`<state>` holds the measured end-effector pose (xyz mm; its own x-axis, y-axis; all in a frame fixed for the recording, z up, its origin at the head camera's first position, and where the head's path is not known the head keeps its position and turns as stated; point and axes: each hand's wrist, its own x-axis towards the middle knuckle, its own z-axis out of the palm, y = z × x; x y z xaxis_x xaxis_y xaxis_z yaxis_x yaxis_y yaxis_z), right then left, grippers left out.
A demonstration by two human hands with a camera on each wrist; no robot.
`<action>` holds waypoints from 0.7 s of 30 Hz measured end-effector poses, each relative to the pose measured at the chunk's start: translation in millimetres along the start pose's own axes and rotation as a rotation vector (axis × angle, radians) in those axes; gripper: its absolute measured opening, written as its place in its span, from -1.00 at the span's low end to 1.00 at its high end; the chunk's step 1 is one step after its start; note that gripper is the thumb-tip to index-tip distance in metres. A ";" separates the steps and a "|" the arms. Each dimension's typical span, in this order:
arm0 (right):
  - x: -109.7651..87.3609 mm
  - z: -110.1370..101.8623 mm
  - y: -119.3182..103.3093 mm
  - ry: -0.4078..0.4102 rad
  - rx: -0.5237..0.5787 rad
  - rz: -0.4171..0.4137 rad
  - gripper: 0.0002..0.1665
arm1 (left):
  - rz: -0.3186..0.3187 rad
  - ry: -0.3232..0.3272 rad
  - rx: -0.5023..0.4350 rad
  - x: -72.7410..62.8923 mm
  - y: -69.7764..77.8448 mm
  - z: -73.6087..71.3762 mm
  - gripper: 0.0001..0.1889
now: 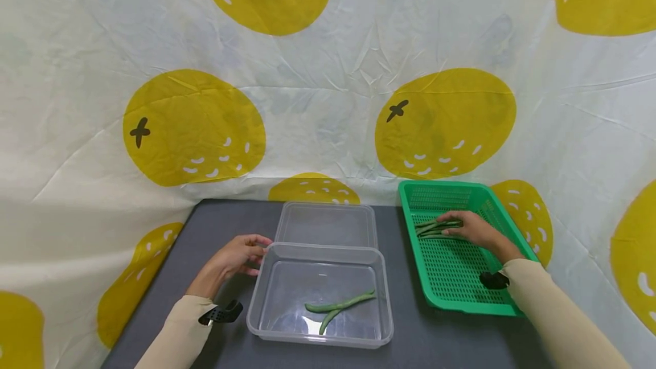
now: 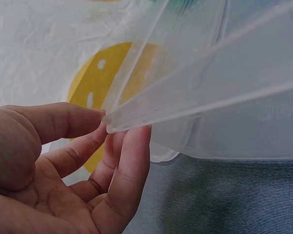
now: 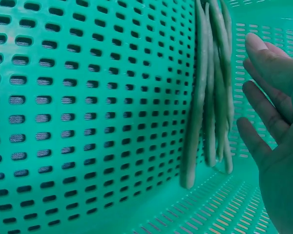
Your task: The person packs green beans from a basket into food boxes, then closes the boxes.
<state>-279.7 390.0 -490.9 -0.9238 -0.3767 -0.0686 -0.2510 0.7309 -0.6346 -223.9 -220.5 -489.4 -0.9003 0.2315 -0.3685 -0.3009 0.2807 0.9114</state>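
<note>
My left hand is at the back left corner of a clear plastic container. In the left wrist view its thumb and fingers pinch the container's rim at the corner. Two green beans lie crossed on the container's floor. Over the far part of a green plastic basket is my right hand, beside a small bunch of green beans. The right wrist view shows those beans lying side by side, with my loosely bent fingers apart from them and holding nothing.
A clear lid lies flat on the dark grey tabletop, behind the container. The basket stands to the container's right. A white cloth with yellow fruit shapes hangs behind the table and along its sides.
</note>
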 end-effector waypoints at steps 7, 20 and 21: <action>-3.2 5.7 2.1 -0.009 0.023 0.003 -0.56 | 0.015 -0.010 -0.008 -0.8 -0.9 1.3 -0.59; 0.0 5.5 7.7 0.048 -0.094 0.005 -0.63 | 0.010 -0.011 -0.003 0.1 -0.3 0.0 -0.59; 0.1 5.5 8.0 0.053 -0.099 0.005 -0.63 | 0.006 -0.007 -0.002 0.4 -0.3 -0.2 -0.59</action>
<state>-280.2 392.7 -500.2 -0.9384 -0.3442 -0.0290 -0.2712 0.7862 -0.5553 -224.2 -220.7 -489.7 -0.9000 0.2398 -0.3640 -0.2960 0.2769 0.9142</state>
